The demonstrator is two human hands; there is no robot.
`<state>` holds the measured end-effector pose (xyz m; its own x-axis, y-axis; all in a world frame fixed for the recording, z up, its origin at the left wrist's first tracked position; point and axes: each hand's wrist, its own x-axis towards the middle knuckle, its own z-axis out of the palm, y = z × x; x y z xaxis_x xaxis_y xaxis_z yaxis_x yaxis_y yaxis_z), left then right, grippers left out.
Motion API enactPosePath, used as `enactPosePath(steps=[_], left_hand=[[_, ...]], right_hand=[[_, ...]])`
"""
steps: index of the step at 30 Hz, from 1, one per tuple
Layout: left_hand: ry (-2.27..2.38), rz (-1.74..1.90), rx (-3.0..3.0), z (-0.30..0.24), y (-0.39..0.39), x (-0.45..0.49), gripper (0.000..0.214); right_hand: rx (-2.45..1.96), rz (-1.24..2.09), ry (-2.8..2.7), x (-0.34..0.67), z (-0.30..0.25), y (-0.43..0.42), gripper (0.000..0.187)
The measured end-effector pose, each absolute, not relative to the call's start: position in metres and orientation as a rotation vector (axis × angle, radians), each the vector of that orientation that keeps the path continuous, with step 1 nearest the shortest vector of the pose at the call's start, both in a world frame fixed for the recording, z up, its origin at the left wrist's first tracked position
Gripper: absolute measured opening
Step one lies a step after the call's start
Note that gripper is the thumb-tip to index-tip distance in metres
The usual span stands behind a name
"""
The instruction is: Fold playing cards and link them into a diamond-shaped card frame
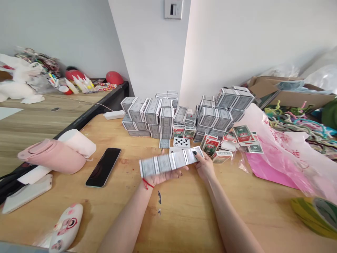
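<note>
"Where is the card strip (165,162)?"

"Above the table (189,218), slanted, between both hands, just on the person's side of the face-up card (181,142)."

"State of each grip?"

"Right hand (204,166): narrow, thumb on top, pinching the strip's right end. Left hand (168,176): beneath the strip, fingers extended. The strip covers most of it; from here I cannot tell how firmly it holds."

"Room to move?"

"Plain wood runs between the forearms to the near side. The phone (103,168) bounds the left, well apart from the strip; the bag (284,154) and tape (314,216) bound the right. Beyond stand the left stack (160,112) and right stack (221,109)."

"Materials and shapes?"

"Both stacks: rectangular blocks of cards, grey patterned backs. Bag: thin, crinkled pink plastic. Tape: yellow roll. Phone: flat, dark glass."

"Markings?"

"Black pips on the face-up card. Red-and-green printing on the boxes (211,146), too small to read. Red characters on the bag, illegible."
</note>
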<state>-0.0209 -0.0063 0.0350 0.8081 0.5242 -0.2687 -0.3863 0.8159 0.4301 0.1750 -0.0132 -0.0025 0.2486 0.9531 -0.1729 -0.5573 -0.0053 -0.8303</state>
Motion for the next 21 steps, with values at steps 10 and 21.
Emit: enactPosePath(steps=[10,21], left_hand=[[0.49,1.213,0.431,0.021,0.006,-0.017,0.022],[0.514,1.235,0.311,0.032,0.007,-0.017,0.032]], right_hand=[[-0.95,1.615,-0.692,0.155,0.005,-0.024,0.036],[-0.671,2.117,-0.861,0.116,0.014,-0.048,0.038]])
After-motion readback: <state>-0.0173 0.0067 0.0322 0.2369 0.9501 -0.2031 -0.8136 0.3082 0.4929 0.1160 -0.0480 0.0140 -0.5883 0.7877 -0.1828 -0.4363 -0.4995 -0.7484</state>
